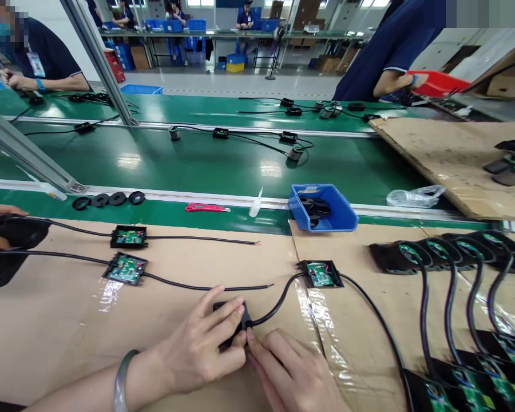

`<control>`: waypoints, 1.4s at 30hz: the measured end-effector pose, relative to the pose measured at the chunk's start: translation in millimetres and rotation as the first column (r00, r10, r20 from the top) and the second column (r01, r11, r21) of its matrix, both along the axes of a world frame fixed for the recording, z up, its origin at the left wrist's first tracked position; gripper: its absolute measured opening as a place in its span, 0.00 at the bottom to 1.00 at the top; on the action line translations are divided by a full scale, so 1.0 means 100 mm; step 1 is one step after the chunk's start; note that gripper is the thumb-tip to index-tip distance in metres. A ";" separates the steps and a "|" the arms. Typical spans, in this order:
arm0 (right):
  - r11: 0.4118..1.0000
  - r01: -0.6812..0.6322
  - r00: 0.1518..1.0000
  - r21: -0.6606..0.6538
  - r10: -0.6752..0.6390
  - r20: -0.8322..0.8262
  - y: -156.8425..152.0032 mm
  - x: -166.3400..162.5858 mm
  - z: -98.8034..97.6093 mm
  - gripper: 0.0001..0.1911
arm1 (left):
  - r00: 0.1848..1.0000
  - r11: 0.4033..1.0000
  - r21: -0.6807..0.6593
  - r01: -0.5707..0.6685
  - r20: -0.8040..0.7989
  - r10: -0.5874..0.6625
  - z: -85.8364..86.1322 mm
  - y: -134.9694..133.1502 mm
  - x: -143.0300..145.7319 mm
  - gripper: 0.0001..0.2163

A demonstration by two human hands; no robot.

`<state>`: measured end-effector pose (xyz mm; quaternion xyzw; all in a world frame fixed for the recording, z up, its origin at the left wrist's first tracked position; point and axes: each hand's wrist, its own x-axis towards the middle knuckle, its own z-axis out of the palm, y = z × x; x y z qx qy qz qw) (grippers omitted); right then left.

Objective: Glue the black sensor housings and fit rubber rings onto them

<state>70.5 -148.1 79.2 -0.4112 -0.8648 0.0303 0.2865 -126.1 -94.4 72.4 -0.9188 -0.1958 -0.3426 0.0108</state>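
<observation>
A small black plastic housing [244, 315] lies on the cardboard, partly covered by my fingers. My left hand [210, 343] grips it from the left, fingers bent over its top and thumb at its near edge. At the near right corner, beside the cable entry, my right hand [294, 369] has its fingertips pressed together against the housing; anything small between them is hidden. From the housing a black cable [278, 304] curves up to an open black box with a green circuit board [321, 274]. Two similar open boards, one in a box [129, 236] and another [126, 268], lie farther left on cables.
Another person's hand [0, 212] holds black parts at the left edge. A blue bin [349, 220], pink knife [206, 208], small bottle [256, 204] and black rings [117, 198] line the far edge. Cabled units [395, 257] crowd the right. A green conveyor [223, 166] runs behind.
</observation>
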 end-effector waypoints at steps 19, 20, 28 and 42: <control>0.587 -0.139 0.701 -0.797 -0.511 -0.498 -0.25 -0.02 -0.21 0.27 | 0.994 0.947 -0.321 -0.003 0.101 0.037 -0.05 -0.03 0.00 0.05; 0.564 -0.184 0.665 -0.805 -0.532 -0.524 -0.24 -0.07 -0.21 0.28 | 0.992 0.962 -0.271 0.002 0.125 0.033 -0.04 -0.04 0.03 0.07; 0.553 -0.206 0.569 -0.807 -0.604 -0.558 -0.13 -0.26 -0.17 0.30 | 0.981 0.293 -0.955 -0.054 0.004 0.194 0.26 0.02 0.03 0.30; 0.517 -0.421 0.362 -0.745 -0.657 -0.661 -0.10 -0.25 -0.18 0.29 | 0.988 0.252 -0.957 -0.143 -0.125 0.087 0.40 0.04 0.14 0.23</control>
